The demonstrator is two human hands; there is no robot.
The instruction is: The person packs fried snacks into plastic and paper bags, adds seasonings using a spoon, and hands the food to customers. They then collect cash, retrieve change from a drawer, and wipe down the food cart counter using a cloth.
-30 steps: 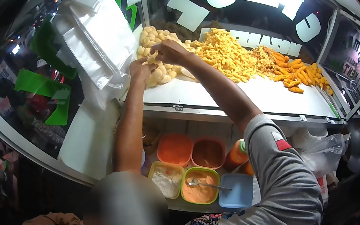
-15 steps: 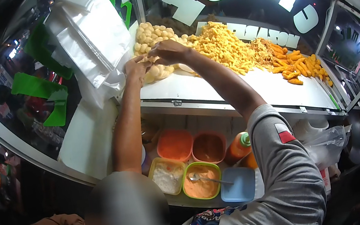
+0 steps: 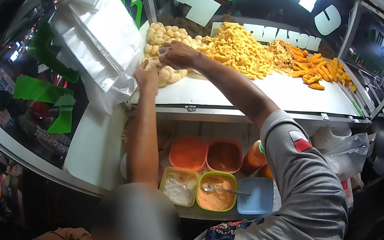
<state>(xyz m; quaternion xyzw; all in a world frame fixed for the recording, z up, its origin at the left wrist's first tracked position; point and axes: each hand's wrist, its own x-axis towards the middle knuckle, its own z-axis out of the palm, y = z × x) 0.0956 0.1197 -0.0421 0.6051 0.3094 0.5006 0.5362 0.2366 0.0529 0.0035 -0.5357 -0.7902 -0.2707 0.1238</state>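
My left hand [image 3: 146,74] and my right hand [image 3: 178,54] are close together at the left end of the white shelf [image 3: 187,93], in front of a heap of pale round pieces [image 3: 169,35]. The fingers of both are bent inward around something small and see-through, perhaps a thin plastic bag, too small to make out. More pale pieces [image 3: 169,76] lie just below the hands. To the right of my right hand rises a pile of yellow fried pieces [image 3: 236,51].
Orange fried pieces [image 3: 318,70] lie at the shelf's right. Below stand an orange-red tub [image 3: 188,153], a brown sauce tub [image 3: 224,156], a white powder tub [image 3: 180,187], a spooned tub [image 3: 217,198], a blue lid [image 3: 255,196] and a bottle [image 3: 254,156]. Plastic bags [image 3: 99,39] hang left.
Both hands stay over the pale pieces. My left hand's fingers have turned more upright, and my right hand has shifted slightly. The view has moved a little.
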